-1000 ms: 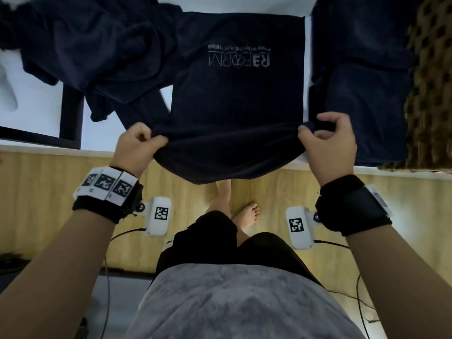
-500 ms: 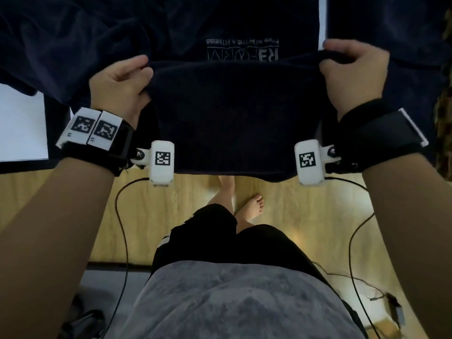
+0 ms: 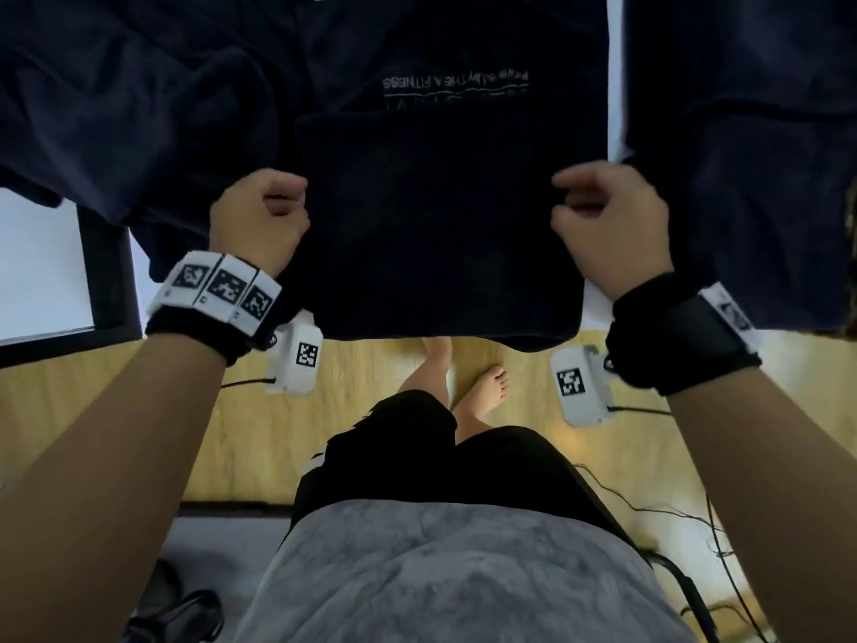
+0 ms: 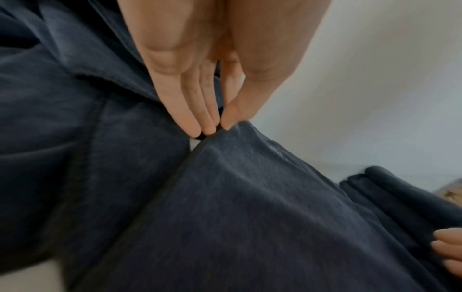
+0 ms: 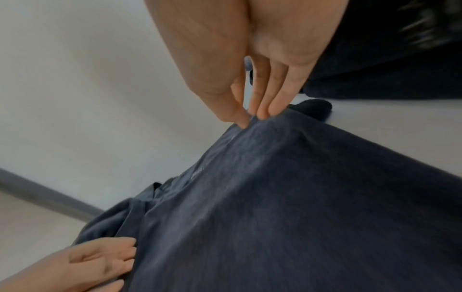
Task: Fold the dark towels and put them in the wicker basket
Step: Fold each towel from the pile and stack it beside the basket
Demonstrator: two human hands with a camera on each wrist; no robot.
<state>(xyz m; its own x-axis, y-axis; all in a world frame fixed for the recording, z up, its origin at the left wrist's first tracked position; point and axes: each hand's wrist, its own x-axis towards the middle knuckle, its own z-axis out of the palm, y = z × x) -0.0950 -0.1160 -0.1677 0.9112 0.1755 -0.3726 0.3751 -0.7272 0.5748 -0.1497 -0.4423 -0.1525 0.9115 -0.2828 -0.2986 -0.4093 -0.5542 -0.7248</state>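
Observation:
A dark navy towel with a white logo lies on the white table, its near half folded over so that it covers part of the print. Its front edge hangs over the table's edge. My left hand is at the towel's left side; in the left wrist view its thumb and fingertips pinch the towel's edge. My right hand is at the right side, and its fingertips pinch the towel the same way. Only a thin strip of the wicker basket shows, at the far right.
A heap of unfolded dark towels fills the table's left side. Another dark towel lies folded on the right, next to the basket. A black frame sits at the left. Below are a wooden floor, cables and my legs.
Both hands carried the towel's near edge away from me and laid it over the logo. They have since drawn back toward me to the towel's sides.

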